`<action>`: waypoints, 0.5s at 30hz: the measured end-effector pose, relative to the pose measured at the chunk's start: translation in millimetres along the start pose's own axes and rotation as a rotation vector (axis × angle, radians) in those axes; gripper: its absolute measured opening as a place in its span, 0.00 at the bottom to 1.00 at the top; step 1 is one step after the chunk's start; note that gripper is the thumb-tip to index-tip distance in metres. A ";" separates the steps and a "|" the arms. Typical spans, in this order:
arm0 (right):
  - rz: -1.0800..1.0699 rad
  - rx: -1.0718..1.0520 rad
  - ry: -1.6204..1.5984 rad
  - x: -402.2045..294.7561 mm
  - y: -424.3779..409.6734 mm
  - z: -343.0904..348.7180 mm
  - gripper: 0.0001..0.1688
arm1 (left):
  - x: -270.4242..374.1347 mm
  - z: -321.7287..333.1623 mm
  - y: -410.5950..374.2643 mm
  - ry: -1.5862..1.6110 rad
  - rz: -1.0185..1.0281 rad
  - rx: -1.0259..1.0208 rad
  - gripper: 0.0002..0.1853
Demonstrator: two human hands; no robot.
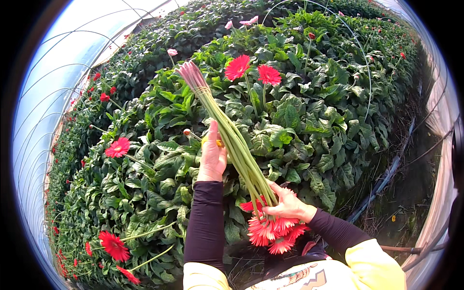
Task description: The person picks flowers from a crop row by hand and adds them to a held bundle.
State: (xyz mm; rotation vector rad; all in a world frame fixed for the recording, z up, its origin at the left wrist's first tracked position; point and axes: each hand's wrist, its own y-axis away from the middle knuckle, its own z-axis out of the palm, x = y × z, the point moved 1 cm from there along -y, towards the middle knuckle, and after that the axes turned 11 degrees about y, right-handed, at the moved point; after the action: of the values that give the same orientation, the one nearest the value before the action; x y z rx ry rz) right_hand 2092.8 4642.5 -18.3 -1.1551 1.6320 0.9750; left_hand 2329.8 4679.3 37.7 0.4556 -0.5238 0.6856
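Note:
A bunch of cut gerberas (pixel 232 136) slants across the middle of the view, stem ends up and left, red flower heads (pixel 272 230) down and right. Thin bands (pixel 202 89) circle the stems just below their reddish ends. My right hand (pixel 288 206) grips the stems just above the flower heads. Against the left side of the stems is my left hand (pixel 213 157), thumb pointing up. A small yellow item (pixel 205 139) shows at its thumb; what it is stays unclear. Some left fingers are hidden, so their grip on the stems cannot be made out.
Leafy gerbera plants (pixel 290 112) fill the bed, with standing red blooms (pixel 237 67) behind the bunch and more (pixel 114 246) at lower left. A thin hoop (pixel 362 54) arches over the bed. On the right run a soil path (pixel 402 203) and plastic sheeting (pixel 435 181).

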 end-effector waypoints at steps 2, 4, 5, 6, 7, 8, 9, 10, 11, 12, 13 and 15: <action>0.057 0.025 -0.193 -1.9 -31.2 -16.0 0.47 | -18.7 -33.9 -7.6 -0.053 0.040 0.157 0.17; 0.051 0.014 -0.355 3.4 -73.7 -28.7 0.46 | -24.1 -53.6 -10.5 -0.131 0.184 0.283 0.16; 0.056 -0.004 -0.417 7.7 -97.6 -35.8 0.46 | -26.8 -63.3 -12.4 -0.171 0.274 0.313 0.15; 0.018 -0.004 -0.350 11.4 -125.7 -42.5 0.46 | -25.0 -62.7 -11.0 -0.223 0.339 0.351 0.15; -0.025 -0.006 -0.284 13.4 -157.6 -48.6 0.46 | -21.2 -60.4 -8.4 -0.246 0.377 0.372 0.13; -0.082 -0.062 -0.270 11.2 -194.4 -52.8 0.45 | -16.1 -61.3 -5.0 -0.283 0.454 0.384 0.11; -0.141 -0.097 -0.242 5.1 -229.8 -68.3 0.44 | -15.5 -53.3 -6.2 -0.312 0.524 0.374 0.09; -0.233 -0.032 0.187 5.4 -268.1 -93.0 0.43 | -19.6 -42.7 -10.3 -0.388 0.655 0.362 0.08; -0.204 0.112 0.379 -3.0 -283.3 -96.9 0.42 | -21.0 -39.3 -10.0 -0.472 0.791 0.374 0.08; -0.138 0.260 0.577 -9.6 -296.0 -108.2 0.42 | -27.6 -21.5 -8.6 -0.478 0.866 0.368 0.07; 0.037 0.482 0.528 -24.0 -290.5 -104.6 0.43 | -31.3 -16.8 -3.3 -0.648 0.945 0.441 0.08; -0.438 0.754 0.474 -9.0 -270.8 -91.3 0.32 | -45.9 -9.6 -2.4 -0.824 1.045 0.415 0.08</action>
State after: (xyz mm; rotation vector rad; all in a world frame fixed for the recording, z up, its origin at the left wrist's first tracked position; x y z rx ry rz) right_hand 2334.8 4490.3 -10.9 -1.1588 1.7566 -0.2216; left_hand 2304.2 4661.3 2.6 0.8687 -1.4562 1.6399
